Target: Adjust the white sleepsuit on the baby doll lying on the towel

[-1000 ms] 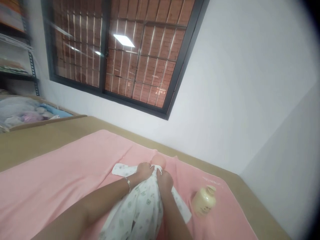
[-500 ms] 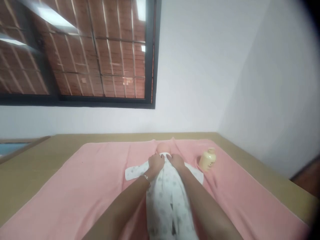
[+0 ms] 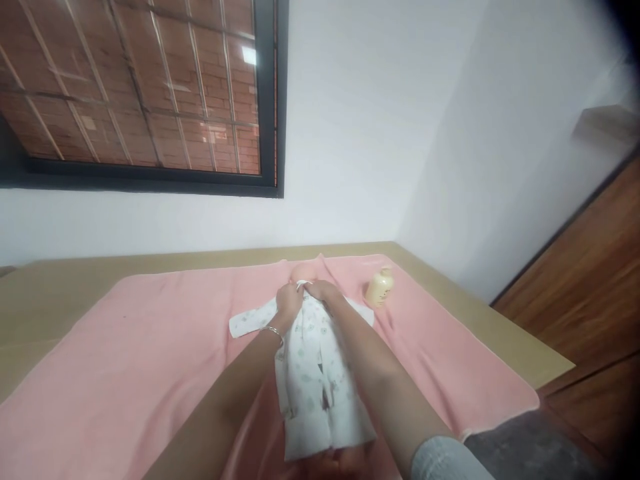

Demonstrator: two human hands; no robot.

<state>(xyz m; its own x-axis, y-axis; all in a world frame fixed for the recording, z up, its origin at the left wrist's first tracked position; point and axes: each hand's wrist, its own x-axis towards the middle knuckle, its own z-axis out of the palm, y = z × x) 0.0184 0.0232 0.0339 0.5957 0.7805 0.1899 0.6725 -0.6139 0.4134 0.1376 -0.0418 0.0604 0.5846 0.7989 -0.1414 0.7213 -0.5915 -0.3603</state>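
Observation:
A baby doll in a white patterned romper (image 3: 313,373) lies on its back on a pink towel (image 3: 150,353). Its bare head (image 3: 303,272) points away from me. My left hand (image 3: 289,300), with a thin bracelet on the wrist, pinches the romper's collar on the left. My right hand (image 3: 323,291) grips the collar on the right, close beside the left. Both sets of fingers are closed on the cloth at the doll's neck. The doll's sleeves spread out to either side.
A cream lotion bottle (image 3: 379,288) lies on the towel right of the doll. The towel covers a tan table (image 3: 55,293) set against white walls. A barred window is at upper left, a wooden door (image 3: 590,280) at right.
My view has swung right and pulled back, so the door now shows and more of the doll's legs. Both hands stay at the romper's collar.

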